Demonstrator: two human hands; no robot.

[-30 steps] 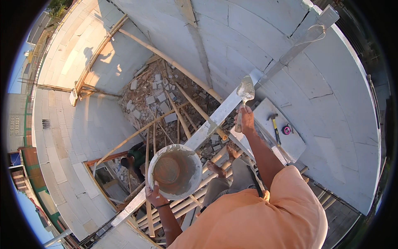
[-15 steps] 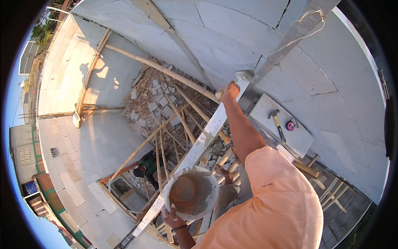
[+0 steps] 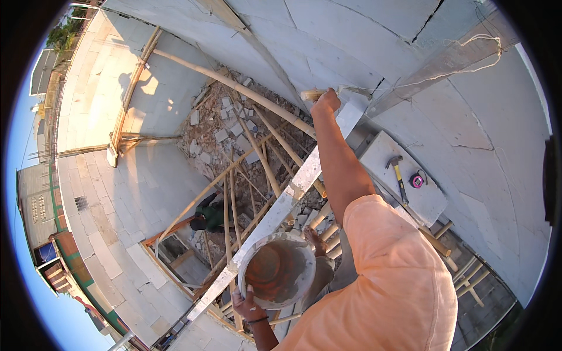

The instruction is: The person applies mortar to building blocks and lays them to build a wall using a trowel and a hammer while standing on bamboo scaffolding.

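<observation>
My left hand point(image 3: 247, 304) is closed on the near-left rim of a round, grey-smeared bucket point(image 3: 302, 275). Inside, the bucket has a reddish-brown base and wet grey mortar on its walls. It is held against the narrow pale top of a block wall point(image 3: 263, 224). My right arm stretches to the far end of that wall top. There my right hand point(image 3: 326, 102) grips a trowel by its wooden handle point(image 3: 311, 94). The thin blade points right toward the tall block wall point(image 3: 345, 35); its edge is hard to make out.
A hammer point(image 3: 398, 178) and a pink-and-black tape measure point(image 3: 416, 180) lie on a pale block point(image 3: 430, 205) at right. Bamboo poles point(image 3: 234, 96) cross the rubble-strewn pit point(image 3: 219, 136). A person in dark clothes point(image 3: 213, 216) is below. A loose string point(image 3: 468, 73) hangs by the grey column.
My right hand has turned the trowel over, so its handle now points left and the blade right. The bucket has shifted slightly right with my left hand, as the view moved.
</observation>
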